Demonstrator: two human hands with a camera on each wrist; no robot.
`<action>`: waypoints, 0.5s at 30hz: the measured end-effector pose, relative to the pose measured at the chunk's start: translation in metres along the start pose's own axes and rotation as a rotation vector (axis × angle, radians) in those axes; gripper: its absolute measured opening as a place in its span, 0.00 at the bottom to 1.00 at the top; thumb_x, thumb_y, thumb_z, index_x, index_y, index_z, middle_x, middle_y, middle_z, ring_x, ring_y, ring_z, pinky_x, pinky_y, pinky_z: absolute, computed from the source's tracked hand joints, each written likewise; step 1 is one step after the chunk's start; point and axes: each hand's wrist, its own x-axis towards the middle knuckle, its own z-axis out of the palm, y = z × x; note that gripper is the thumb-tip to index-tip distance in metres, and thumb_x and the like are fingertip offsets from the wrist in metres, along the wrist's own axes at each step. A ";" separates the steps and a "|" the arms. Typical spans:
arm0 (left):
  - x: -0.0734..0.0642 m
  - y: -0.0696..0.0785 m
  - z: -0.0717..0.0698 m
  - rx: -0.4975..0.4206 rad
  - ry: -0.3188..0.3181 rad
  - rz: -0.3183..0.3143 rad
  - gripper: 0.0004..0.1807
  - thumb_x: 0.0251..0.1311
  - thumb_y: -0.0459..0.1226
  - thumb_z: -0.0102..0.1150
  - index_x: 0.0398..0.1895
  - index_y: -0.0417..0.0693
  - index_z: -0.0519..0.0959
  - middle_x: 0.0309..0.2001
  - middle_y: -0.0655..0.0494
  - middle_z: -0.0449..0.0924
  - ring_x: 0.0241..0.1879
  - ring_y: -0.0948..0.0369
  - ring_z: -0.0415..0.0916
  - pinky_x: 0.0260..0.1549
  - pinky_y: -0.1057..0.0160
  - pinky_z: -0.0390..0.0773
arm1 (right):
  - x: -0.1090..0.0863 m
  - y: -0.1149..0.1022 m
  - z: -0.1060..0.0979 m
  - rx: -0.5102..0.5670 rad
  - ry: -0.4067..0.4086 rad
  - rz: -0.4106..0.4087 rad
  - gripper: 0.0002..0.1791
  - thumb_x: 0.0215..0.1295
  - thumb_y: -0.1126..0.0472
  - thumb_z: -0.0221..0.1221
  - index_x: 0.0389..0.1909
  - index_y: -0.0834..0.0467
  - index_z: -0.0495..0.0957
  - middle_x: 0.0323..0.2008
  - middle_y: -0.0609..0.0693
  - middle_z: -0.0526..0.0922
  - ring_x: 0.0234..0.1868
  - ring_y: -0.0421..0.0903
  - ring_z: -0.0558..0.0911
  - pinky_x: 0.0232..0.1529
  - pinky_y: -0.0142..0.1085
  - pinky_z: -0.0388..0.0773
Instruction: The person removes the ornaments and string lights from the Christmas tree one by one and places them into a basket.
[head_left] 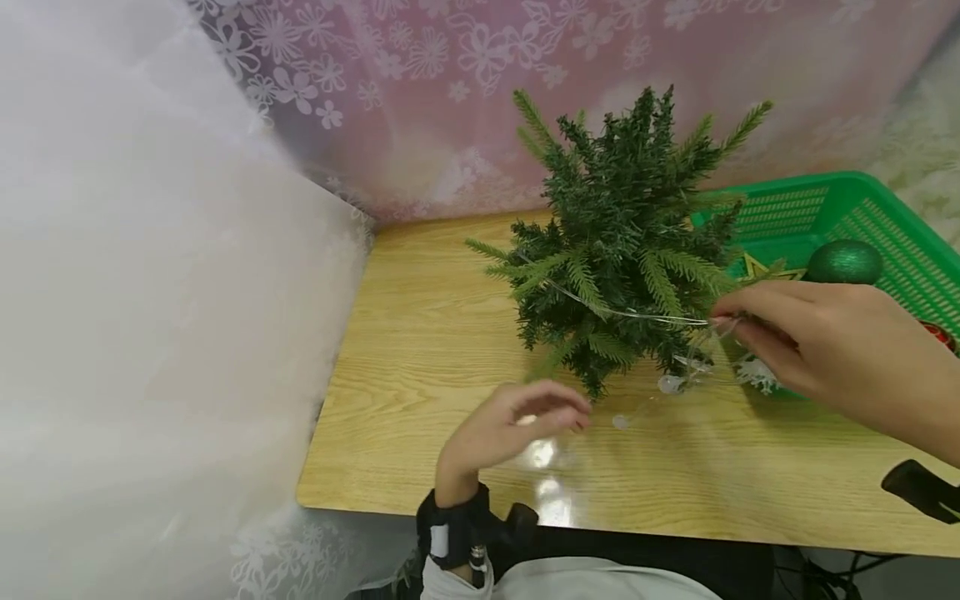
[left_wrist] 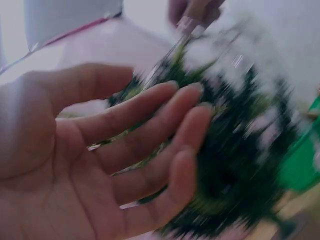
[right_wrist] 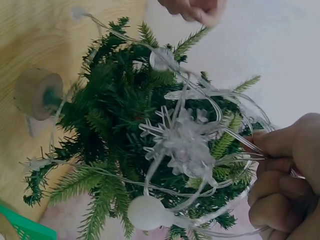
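Observation:
A small artificial Christmas tree (head_left: 622, 208) stands on the table, its trunk rising from a round wooden base (right_wrist: 37, 92). At its right side my right hand (head_left: 847, 350) pinches a bundle of clear string lights (right_wrist: 182, 142) between thumb and fingers. One strand of wire (head_left: 652, 317) stretches from those fingers across the front of the branches to the left side. A round white bulb (right_wrist: 146, 212) and clear snowflake-shaped pieces hang in the bundle. My left hand (head_left: 510, 421) hovers at the front left of the tree, fingers loosely bent and holding nothing; the palm (left_wrist: 55, 195) shows in the left wrist view.
Right of the tree sits a green plastic basket (head_left: 855, 178) with a green ball (head_left: 845, 262), a gold star (head_left: 757, 265) and a white snowflake (head_left: 757, 373). My right hand hides part of it. A floral curtain (head_left: 450, 100) hangs behind the wooden table (head_left: 405, 358).

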 end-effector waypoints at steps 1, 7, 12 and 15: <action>-0.006 -0.004 -0.011 -0.032 0.090 0.005 0.12 0.69 0.28 0.46 0.50 0.28 0.74 0.44 0.39 0.81 0.44 0.56 0.80 0.46 0.60 0.79 | -0.001 0.001 0.000 0.004 -0.008 0.008 0.36 0.76 0.40 0.31 0.38 0.61 0.81 0.31 0.51 0.84 0.21 0.43 0.79 0.17 0.34 0.71; -0.020 -0.041 -0.061 -0.257 0.689 -0.205 0.08 0.69 0.35 0.52 0.39 0.39 0.77 0.37 0.53 0.80 0.36 0.60 0.78 0.38 0.61 0.78 | -0.005 0.003 0.001 0.028 -0.064 0.029 0.32 0.76 0.40 0.31 0.38 0.58 0.78 0.30 0.46 0.82 0.21 0.38 0.77 0.18 0.30 0.70; 0.001 -0.065 -0.081 -0.366 0.908 -0.246 0.13 0.70 0.39 0.52 0.51 0.40 0.73 0.51 0.47 0.76 0.46 0.50 0.77 0.40 0.59 0.76 | -0.003 -0.002 -0.007 0.034 -0.029 0.017 0.34 0.75 0.39 0.26 0.36 0.57 0.76 0.27 0.42 0.79 0.20 0.28 0.70 0.19 0.21 0.64; 0.015 -0.071 -0.085 -0.380 0.910 -0.251 0.19 0.72 0.40 0.50 0.59 0.37 0.69 0.59 0.41 0.70 0.54 0.42 0.72 0.43 0.56 0.76 | -0.010 0.005 -0.007 0.021 -0.013 0.036 0.29 0.76 0.40 0.33 0.37 0.55 0.76 0.27 0.39 0.78 0.20 0.26 0.67 0.20 0.20 0.62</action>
